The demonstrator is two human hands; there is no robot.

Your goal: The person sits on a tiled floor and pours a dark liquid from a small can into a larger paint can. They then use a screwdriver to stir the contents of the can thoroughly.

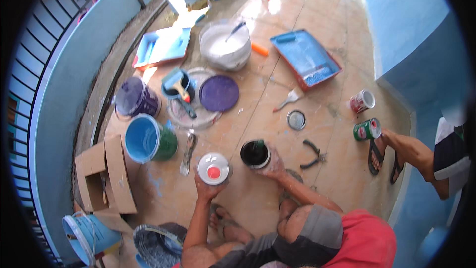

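My left hand (207, 189) is wrapped round a round can with a pale top (208, 161) and a red cap (213, 172). To its right, my right hand (275, 165) grips the side of an open can (247, 162) whose inside looks dark, with something greenish at its far rim. Both cans are upright, side by side and apart, in front of my knees. A round metal lid (296, 119) lies beyond the right can. Pliers with dark handles (312, 155) lie to its right, and a paint-smeared flat tool (188, 154) is left of the left can.
Left stand a blue-lined bucket (161, 141), a purple-lidded bucket (148, 100) and a cardboard box (119, 178). Farther off are a white paint tub (223, 57), a paint tray (302, 72) and a brush (290, 98). A person's leg (411, 146) is beside a green can (364, 131).
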